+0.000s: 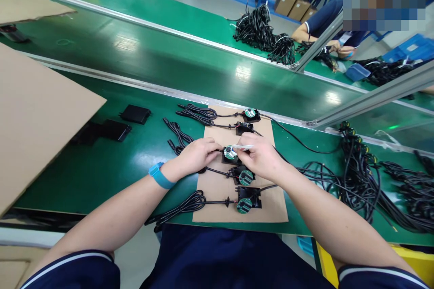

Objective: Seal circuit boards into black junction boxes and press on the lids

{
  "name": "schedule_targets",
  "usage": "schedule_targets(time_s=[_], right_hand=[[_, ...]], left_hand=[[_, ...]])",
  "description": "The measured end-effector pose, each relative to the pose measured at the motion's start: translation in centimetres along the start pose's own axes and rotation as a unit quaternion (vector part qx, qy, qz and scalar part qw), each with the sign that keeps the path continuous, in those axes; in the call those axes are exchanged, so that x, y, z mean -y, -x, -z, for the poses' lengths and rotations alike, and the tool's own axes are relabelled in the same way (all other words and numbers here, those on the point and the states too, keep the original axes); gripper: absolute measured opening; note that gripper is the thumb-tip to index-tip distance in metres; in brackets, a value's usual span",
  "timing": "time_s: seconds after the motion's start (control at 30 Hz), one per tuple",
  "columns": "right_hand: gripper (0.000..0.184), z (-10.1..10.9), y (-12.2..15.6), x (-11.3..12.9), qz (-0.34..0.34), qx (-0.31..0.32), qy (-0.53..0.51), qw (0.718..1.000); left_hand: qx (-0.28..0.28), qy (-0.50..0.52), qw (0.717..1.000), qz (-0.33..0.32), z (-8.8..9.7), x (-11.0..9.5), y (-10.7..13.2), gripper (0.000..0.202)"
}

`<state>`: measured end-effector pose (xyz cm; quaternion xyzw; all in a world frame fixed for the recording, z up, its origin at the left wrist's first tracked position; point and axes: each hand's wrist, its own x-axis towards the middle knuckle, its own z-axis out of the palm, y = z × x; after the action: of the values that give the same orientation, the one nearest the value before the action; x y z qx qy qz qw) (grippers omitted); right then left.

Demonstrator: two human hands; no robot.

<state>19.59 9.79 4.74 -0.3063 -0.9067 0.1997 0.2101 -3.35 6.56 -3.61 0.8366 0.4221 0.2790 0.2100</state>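
A row of small black housings lies on a cardboard sheet [271, 210], each with a black cable. The housing in the middle carries a round green circuit board [230, 152] on top. My left hand [200, 153], wearing a blue wrist strap [161, 175], has its thumb and fingers pinched at the black cable where it meets that housing's left side. From the right, my right hand [259, 156] grips a thin white strip [244, 147] over the board; its tip is hidden by the fingers. Two more boards [246, 177] rest with the nearer housings, and another board [250, 112] with the farthest one.
Coiled black cables [186, 203] lie left of the cardboard, and a heap of cables [359, 171] at the right. Black boxes [135, 114] and a large cardboard flap [44, 113] are at the left. Behind a metal-framed clear panel, a co-worker's hands [342, 49] handle cables.
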Motion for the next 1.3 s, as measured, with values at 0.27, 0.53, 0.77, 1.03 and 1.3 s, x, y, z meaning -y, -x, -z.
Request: schedule_targets(time_s=[0.27, 0.53, 0.77, 1.03, 1.3], right_hand=[[0.022, 0.3, 1.3, -0.4, -0.004, -0.041, -0.008, 0.999], [0.017, 1.0, 6.8, -0.2, -0.288, -0.227, -0.273, 0.889], [0.008, 0.2, 12.7, 0.4, -0.298, -0.274, -0.348, 0.845], [0.011, -0.7, 12.4, 2.6, -0.120, -0.245, -0.085, 0.958], [0.011, -2.1, 11.8, 2.5, -0.104, -0.217, -0.037, 0.970]], left_hand=[[0.001, 0.005, 1.000, 0.012, -0.1, 0.1, 0.2, 0.023], [0.003, -0.058, 0.998, -0.021, -0.5, 0.4, -1.3, 0.023], [0.033, -0.110, 0.993, -0.028, -0.2, 0.1, -1.6, 0.023], [-0.005, -0.126, 0.992, -0.013, 1.1, -0.9, 0.3, 0.029], [0.051, -0.034, 0.995, -0.077, 2.3, -2.4, 1.7, 0.018]])
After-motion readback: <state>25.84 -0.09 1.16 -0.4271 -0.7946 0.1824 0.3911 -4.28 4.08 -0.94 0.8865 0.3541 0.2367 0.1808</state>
